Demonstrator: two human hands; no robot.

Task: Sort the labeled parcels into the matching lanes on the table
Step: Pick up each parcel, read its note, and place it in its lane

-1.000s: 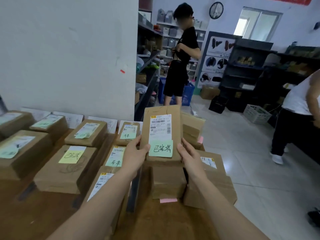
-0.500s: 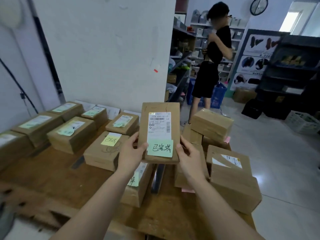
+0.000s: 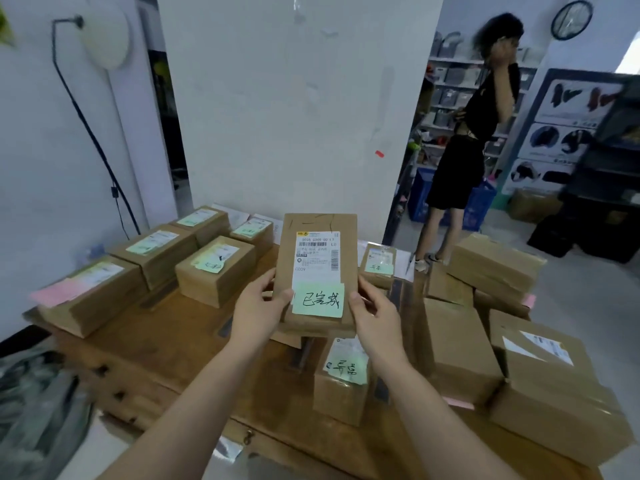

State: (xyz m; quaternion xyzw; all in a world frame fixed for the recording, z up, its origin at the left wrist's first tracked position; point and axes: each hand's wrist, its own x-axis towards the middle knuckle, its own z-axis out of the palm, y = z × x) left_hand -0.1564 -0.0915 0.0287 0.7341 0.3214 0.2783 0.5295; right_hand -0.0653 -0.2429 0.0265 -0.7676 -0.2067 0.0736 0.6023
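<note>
The held parcel (image 3: 318,268), a flat brown cardboard box, stands upright in the air above the middle of the table (image 3: 180,341), its face turned toward the camera. A white shipping label (image 3: 317,256) with barcodes covers its upper face. A green sticky note (image 3: 318,300) with black handwriting sits just below and overlaps the label's lower edge.

Both hands clamp the box by its lower sides. The left hand (image 3: 258,310) grips the left edge with the thumb across the front. The right hand (image 3: 375,315) grips the right edge the same way. The fingers of both curl out of sight behind the box.

Directly beneath it on the table lies a near parcel (image 3: 341,379) with its own label and a green note. A small parcel (image 3: 378,265) with a green note sits just beyond the right hand.

To the left, well apart from the hands, five labelled boxes lie in rows. The nearest of them, the pink-note parcel (image 3: 93,292), carries a pink slip at its front corner.

On the right, plain brown boxes are stacked in a right-hand pile (image 3: 457,348) that reaches the table's edge.

Behind the table rises a white wall (image 3: 294,116). Past it a person in black (image 3: 467,143) stands by shelving, under a wall clock (image 3: 571,19).
</note>
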